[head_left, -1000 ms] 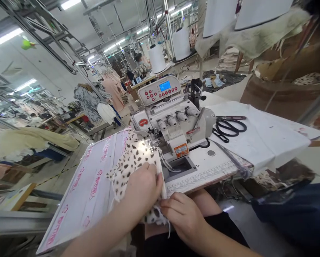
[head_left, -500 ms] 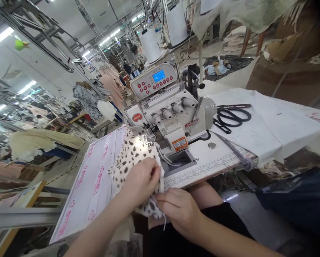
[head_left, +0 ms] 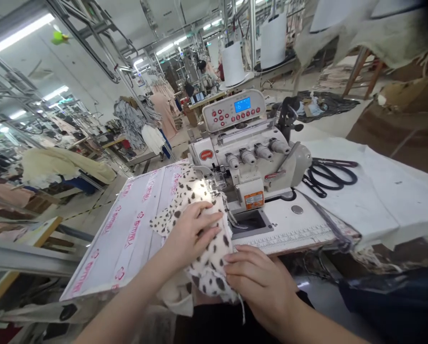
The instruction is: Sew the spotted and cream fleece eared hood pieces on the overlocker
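Note:
A cream fabric with dark spots [head_left: 214, 255] lies under the lit presser foot of a white overlock sewing machine [head_left: 250, 157] and hangs over the table's front edge. My left hand [head_left: 190, 234] rests on the fabric just before the foot, its fingers stretched out and apart. At the fabric's right edge, lower down, my right hand [head_left: 260, 277] has its fingertips over the edge; its thumb is hidden, and it seems to hold the cloth there. A loose thread dangles from the fabric's lower end.
Black-handled scissors [head_left: 330, 177] lie on a white cloth [head_left: 389, 191] right of the machine. A printed ruler strip [head_left: 289, 239] runs along the table's front edge. White thread cones [head_left: 232, 64] stand behind. Garments hang on racks to the left.
My left hand has opened from a closed grip to fingers spread flat on the fabric. The fabric near my hands lies more spread out. The whole view has shifted, with the machine now further right.

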{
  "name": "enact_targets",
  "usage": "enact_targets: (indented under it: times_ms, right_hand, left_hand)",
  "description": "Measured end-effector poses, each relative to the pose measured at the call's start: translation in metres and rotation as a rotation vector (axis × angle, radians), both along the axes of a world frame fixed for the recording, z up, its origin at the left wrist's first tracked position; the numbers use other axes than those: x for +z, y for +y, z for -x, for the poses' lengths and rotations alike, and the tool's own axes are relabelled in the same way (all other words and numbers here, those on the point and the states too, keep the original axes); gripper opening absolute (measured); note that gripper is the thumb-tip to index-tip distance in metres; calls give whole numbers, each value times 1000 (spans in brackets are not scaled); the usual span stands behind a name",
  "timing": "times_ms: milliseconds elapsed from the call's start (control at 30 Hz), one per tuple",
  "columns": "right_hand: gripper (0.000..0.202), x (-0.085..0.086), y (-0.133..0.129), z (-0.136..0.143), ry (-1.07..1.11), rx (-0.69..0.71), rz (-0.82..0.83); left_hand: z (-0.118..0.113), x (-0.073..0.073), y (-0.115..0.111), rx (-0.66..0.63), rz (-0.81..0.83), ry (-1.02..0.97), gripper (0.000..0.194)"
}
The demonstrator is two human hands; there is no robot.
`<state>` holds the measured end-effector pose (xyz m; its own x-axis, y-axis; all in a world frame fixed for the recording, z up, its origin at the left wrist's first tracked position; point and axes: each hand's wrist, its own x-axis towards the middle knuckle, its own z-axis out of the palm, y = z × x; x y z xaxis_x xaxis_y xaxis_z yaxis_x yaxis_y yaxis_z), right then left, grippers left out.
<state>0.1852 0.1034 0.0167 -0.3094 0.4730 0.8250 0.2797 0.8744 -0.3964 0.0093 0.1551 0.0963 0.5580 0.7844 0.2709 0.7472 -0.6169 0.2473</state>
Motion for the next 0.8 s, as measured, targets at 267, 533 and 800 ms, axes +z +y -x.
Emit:
enact_targets:
  times_ms: [267, 533, 800]
  right_hand:
    - [20, -9, 18, -2, -110, 35, 58]
    - [18, -6, 22, -6, -185, -64, 27]
    - [15, 0, 15, -2, -112, -150, -7]
  left_hand:
    - [8, 3, 24, -87, 48, -1, 31]
    - [22, 4, -6, 276, -32, 47, 35]
    - [35, 28, 11, 231, 163, 73, 11]
